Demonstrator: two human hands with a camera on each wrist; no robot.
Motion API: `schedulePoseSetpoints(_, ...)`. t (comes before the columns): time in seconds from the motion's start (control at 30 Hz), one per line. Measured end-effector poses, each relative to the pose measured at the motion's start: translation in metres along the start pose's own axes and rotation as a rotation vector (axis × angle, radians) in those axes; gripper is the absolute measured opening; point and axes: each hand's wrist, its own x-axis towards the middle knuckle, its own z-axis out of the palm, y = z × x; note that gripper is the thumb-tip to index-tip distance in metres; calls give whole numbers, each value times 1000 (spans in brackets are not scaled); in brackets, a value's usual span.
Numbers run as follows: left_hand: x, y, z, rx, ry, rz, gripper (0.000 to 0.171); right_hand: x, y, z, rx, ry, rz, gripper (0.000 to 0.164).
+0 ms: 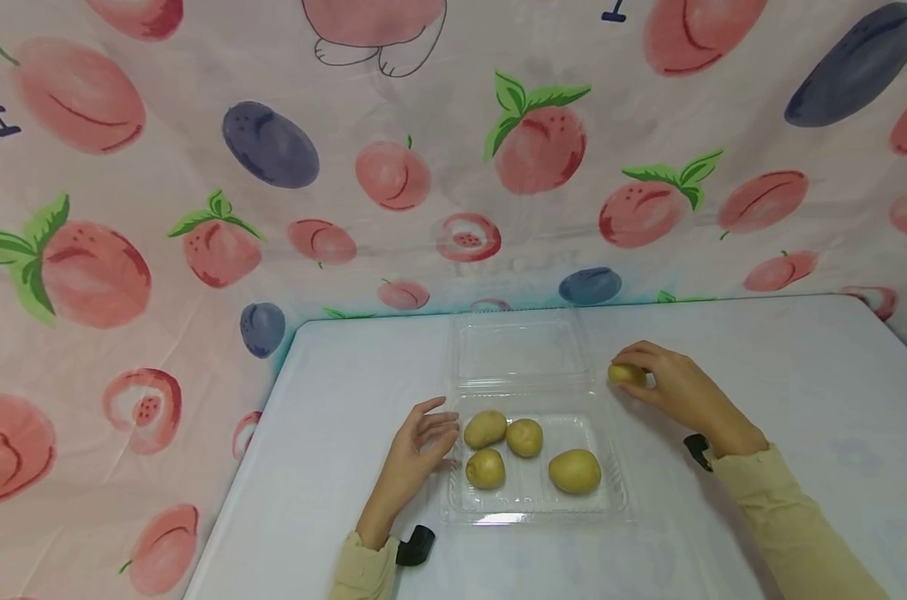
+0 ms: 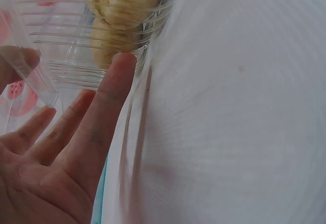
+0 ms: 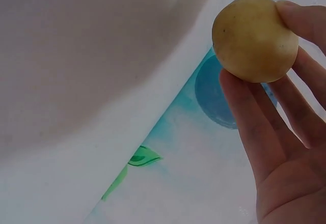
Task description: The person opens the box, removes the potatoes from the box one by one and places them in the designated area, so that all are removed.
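Note:
Between the thumb and fingers of my right hand [image 1: 674,387] is a small yellow potato [image 1: 628,374], held to the right of a clear plastic clamshell box [image 1: 528,510]. The right wrist view shows this potato [image 3: 254,38] pinched at the fingertips. Several potatoes sit in the box's base: two at the back left, one at the front left [image 1: 486,469] and a larger one [image 1: 575,472] at the right. My left hand [image 1: 416,446] is at the box's left side with its fingers extended. In the left wrist view, the left hand's fingers [image 2: 91,127] are against or very near the ribbed wall.
The box's clear lid [image 1: 519,350] lies folded back behind its base. A white table [image 1: 333,375] extends to both sides. Behind and to the left hangs a cloth [image 1: 453,108] printed with peaches and dark plums. A black strap-on device [image 1: 416,546] is on the left wrist.

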Motion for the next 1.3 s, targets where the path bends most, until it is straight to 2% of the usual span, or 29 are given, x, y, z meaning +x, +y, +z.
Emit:
schedulePoseSetpoints(0.3,-2,2,-2,-6,8,-21,58,0,12,5,10,-51,26,28)
schedulePoseSetpoints(0.83,0,0,0,7,0,14,59,2,18,7,22,-74,78,26)
schedulePoseSetpoints(1.3,0,1,-1,-20,-5,1,57,5,20,12,-14,-91,123,32)
